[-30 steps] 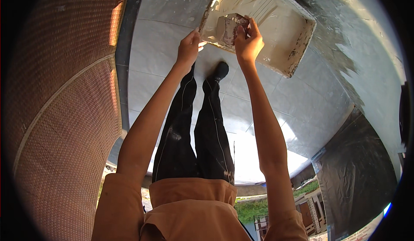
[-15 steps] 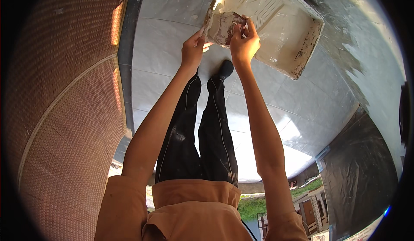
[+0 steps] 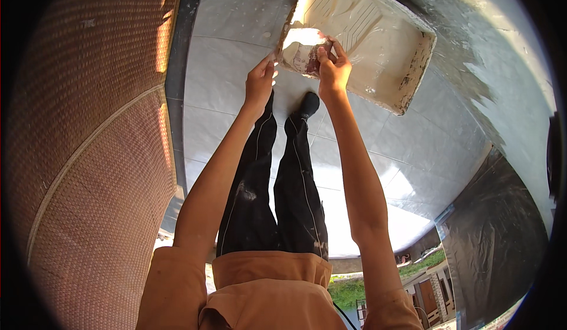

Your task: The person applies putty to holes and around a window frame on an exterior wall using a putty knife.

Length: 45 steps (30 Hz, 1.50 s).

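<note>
A paint tray [image 3: 384, 64], cream with a ridged slope and caked, chipped rims, lies at a slant in front of me. It carries a wet, pale coating. My left hand [image 3: 260, 85] is closed at the tray's near left edge, its fingertips partly hidden by the rim. In my right hand [image 3: 335, 73], thumb and fingers pinch a blocky, paint-caked tool [image 3: 303, 52] with white and reddish-brown patches. The tool sits over the tray's left corner, and its exact kind is hard to make out. Sunlight whitens its upper face.
Below me is a grey tiled floor [image 3: 218, 64], with my dark shoe [image 3: 309, 104] close to the tray. A woven brown panel [image 3: 100, 170] stands along the left. To the right is a patchily painted wall [image 3: 472, 52], with black plastic sheeting [image 3: 496, 229] nearer me.
The tool in my right hand has tipped and dropped slightly, so its pale face now catches the sun. The tray has shifted a little left in view, and my left hand sits slightly lower.
</note>
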Each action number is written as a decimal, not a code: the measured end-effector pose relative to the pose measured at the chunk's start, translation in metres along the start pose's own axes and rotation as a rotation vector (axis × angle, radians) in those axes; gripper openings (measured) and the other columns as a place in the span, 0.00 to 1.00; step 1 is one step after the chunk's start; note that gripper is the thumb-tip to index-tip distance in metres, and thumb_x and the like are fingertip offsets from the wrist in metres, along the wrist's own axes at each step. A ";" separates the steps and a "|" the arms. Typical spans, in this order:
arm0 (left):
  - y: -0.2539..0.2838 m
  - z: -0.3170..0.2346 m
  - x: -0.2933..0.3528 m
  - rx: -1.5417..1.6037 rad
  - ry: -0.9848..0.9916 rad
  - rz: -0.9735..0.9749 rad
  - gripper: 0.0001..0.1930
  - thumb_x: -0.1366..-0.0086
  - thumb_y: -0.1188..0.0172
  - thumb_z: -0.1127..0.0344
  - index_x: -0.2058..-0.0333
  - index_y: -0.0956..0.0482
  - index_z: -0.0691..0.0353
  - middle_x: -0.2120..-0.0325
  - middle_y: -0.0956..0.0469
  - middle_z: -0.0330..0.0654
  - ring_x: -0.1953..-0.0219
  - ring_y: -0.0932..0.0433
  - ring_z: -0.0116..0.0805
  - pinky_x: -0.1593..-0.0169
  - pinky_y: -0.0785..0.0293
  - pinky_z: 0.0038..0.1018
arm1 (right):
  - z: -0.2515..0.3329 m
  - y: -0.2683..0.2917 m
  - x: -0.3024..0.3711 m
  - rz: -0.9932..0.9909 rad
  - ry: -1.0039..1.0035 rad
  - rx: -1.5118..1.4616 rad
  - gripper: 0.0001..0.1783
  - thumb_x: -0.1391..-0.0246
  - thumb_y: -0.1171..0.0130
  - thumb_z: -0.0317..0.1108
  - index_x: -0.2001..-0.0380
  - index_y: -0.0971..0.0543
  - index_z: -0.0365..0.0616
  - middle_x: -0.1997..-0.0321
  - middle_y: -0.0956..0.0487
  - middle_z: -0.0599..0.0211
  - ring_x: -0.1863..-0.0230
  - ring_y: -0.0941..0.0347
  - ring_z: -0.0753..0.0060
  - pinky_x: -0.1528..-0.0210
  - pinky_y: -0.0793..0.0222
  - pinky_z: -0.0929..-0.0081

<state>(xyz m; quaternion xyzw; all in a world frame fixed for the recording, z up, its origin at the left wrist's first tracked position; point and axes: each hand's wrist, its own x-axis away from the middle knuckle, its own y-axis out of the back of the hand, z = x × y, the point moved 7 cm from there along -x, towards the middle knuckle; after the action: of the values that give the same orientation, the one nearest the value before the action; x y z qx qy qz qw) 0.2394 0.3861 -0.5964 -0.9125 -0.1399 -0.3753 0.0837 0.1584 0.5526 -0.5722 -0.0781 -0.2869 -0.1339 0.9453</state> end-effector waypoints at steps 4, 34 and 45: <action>0.029 -0.022 0.014 -0.085 0.013 -0.050 0.24 0.25 0.59 0.53 0.33 0.41 0.51 0.40 0.31 0.43 0.39 0.32 0.44 0.41 0.34 0.38 | 0.023 -0.015 0.024 0.100 -0.143 -0.148 0.26 0.42 0.44 0.22 0.40 0.32 0.42 0.53 0.20 0.58 0.61 0.22 0.73 0.58 0.22 0.70; -0.141 -0.596 0.353 -0.558 -1.766 -0.048 0.22 0.27 0.55 0.58 0.37 0.35 0.52 0.36 0.37 0.49 0.32 0.45 0.54 0.34 0.47 0.46 | 0.552 0.039 0.285 0.333 0.795 -0.727 0.26 0.36 0.51 0.26 0.35 0.41 0.42 0.50 0.25 0.63 0.55 0.25 0.73 0.52 0.23 0.68; -0.214 -0.631 0.393 -0.651 -1.991 -0.168 0.22 0.28 0.54 0.59 0.37 0.34 0.50 0.36 0.39 0.48 0.32 0.45 0.52 0.35 0.47 0.47 | 0.616 0.122 0.277 0.251 0.986 -0.761 0.19 0.35 0.53 0.25 0.42 0.34 0.43 0.49 0.26 0.65 0.50 0.26 0.74 0.45 0.25 0.69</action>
<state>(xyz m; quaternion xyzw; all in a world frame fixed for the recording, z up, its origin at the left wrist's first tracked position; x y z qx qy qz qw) 0.0210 0.5019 0.1370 -0.7748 -0.1007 0.5202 -0.3450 0.0951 0.7494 0.0822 -0.3706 0.2613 -0.1349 0.8810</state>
